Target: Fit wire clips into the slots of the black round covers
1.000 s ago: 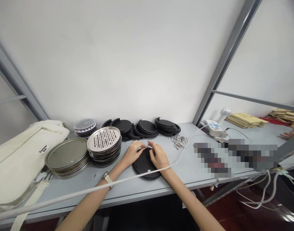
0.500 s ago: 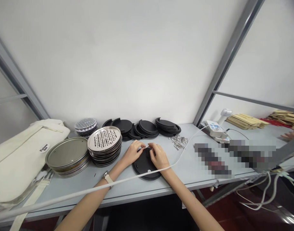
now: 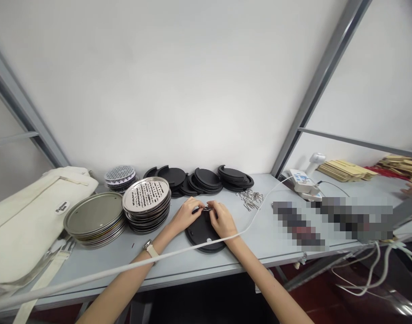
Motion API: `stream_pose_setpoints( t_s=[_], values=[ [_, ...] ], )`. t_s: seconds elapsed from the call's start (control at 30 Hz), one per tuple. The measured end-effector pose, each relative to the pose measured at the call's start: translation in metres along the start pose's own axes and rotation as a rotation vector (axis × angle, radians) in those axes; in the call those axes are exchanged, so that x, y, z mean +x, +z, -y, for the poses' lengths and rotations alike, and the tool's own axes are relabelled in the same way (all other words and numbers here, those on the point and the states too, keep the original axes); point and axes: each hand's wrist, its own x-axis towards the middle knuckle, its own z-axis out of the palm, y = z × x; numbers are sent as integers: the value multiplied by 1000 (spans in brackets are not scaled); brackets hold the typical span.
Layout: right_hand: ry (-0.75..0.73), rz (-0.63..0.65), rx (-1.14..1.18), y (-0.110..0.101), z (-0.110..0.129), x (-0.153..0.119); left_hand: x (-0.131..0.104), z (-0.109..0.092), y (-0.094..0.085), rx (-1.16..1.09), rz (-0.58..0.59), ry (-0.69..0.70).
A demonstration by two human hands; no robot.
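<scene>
A round black disc lies flat on the table close to its front edge, with a small pale round spot near its lower rim. At its far rim, a small shiny metal wire piece sits between my fingertips; its full shape is hidden. My left hand pinches it from the left, thumb and forefinger together. From the right, my right hand pinches the same piece and rests over the disc. Right of the hands is a loose pile of bent wire hooks.
Stacked black discs line the wall. Stacks of perforated metal plates and plain metal plates stand left, beside a cream bag. A white cable crosses before my arms. Another person's hand shows far right.
The metal piece has shifted or turned slightly between my fingertips, and the fingers have moved a little. The disc stays put. The other person's hand at far right has moved slightly.
</scene>
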Motion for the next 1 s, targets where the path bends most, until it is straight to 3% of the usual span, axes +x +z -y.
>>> stream_pose_setpoints(
  t_s=[1.0],
  values=[
    [-39,26,-51,-2,3,-1,-3,-1,0,165,21,8]
  ],
)
